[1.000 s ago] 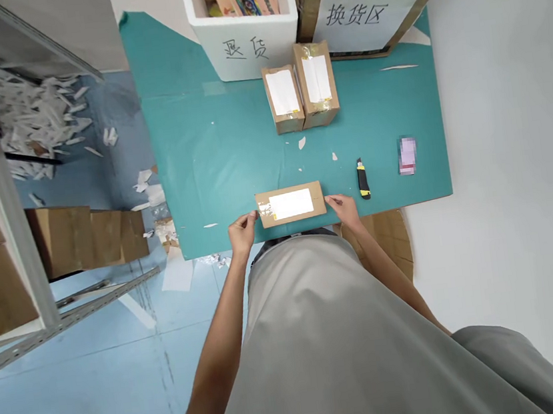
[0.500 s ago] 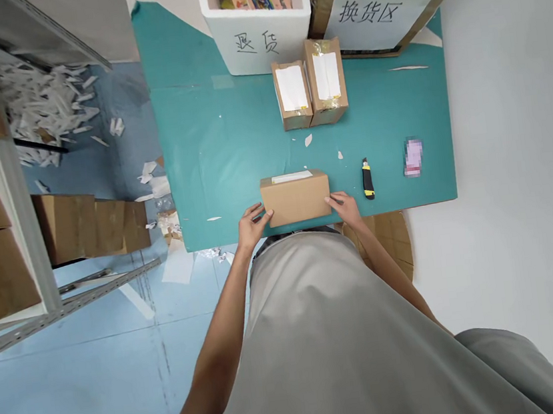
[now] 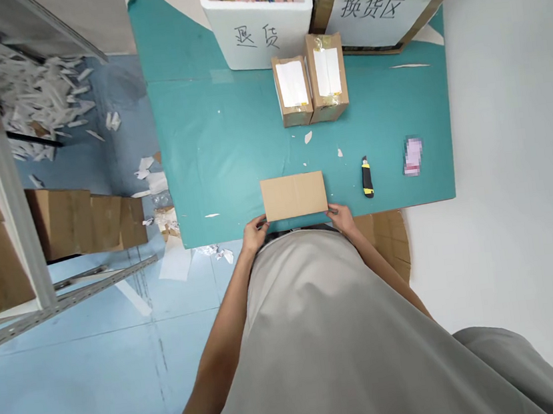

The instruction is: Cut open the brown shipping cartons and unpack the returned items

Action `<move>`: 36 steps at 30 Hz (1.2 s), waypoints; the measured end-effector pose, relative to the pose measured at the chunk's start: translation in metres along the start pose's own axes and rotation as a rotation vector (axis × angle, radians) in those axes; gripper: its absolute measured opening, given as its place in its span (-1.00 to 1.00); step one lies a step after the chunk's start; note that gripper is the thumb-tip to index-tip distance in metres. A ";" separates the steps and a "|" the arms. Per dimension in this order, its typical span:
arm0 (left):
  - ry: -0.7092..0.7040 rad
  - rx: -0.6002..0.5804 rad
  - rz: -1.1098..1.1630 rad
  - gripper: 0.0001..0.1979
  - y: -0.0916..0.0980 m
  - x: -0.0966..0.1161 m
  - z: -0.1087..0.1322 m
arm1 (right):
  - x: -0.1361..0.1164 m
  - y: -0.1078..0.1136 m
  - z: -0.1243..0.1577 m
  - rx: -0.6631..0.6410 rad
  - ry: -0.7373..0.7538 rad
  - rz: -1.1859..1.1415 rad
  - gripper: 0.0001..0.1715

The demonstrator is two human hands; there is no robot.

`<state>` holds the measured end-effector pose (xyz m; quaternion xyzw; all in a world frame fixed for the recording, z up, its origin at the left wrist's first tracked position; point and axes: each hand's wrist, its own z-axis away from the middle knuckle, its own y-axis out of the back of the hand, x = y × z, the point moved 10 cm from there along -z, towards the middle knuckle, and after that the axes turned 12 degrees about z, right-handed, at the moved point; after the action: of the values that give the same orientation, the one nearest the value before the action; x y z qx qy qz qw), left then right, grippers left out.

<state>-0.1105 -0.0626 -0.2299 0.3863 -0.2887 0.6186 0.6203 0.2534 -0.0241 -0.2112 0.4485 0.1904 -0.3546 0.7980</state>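
Carton (image 3: 294, 197) is btwn my two grips & just beyond them, plain brown face up, close to the front edge of the surface (image 3: 209, 148). L grip (image 3: 254, 235) is clamped on its near-left corner, R grip (image 3: 342, 220) on the near-right, fingertips only; how hard they press, can't tell.

Main risk IMO: a slip. Corner-only hold, so if one side gives, or L & R pull unevenly, carton skews or tips, & w/ the edge right by my grips it could drop off toward me.

Cutter (image 3: 366, 179) lies near, right of R grip & a bit fwd, tip away from me. Can't tell if blade's out; if so, a careless R swing = nick.

Paper scrap (image 3: 308, 137) fwd of the grips could get trapped underneath if carton's shoved that way. Further fwd, short carton (image 3: 292, 91) & tall carton (image 3: 326, 76) stand side by side; too hard a push = bump.
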 end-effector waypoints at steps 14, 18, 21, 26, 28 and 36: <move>-0.043 0.158 0.044 -0.61 0.040 0.078 -0.033 | -0.072 0.052 -0.040 0.123 0.092 0.022 -0.61; -0.034 0.154 0.032 -0.69 0.029 0.086 -0.028 | -0.070 0.047 -0.042 0.108 0.059 0.054 -0.70; -0.055 0.188 -0.033 -0.66 0.017 0.105 -0.008 | -0.062 0.050 -0.039 0.103 0.054 0.055 -0.72; -0.202 0.034 -0.137 -0.54 -0.030 0.175 0.039 | -0.032 0.073 -0.036 0.124 -0.032 -0.031 -0.57; -0.243 -0.113 -0.241 -0.56 -0.058 0.203 0.057 | -0.014 0.083 -0.036 0.141 -0.114 -0.104 -0.49; -0.328 -0.491 -0.555 -0.44 -0.149 0.247 0.103 | 0.024 0.098 -0.031 0.286 -0.327 -0.195 -0.44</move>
<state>0.0662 -0.0048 0.0130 0.3836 -0.4077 0.2704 0.7833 0.3421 0.0266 -0.1850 0.4731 0.0489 -0.5214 0.7085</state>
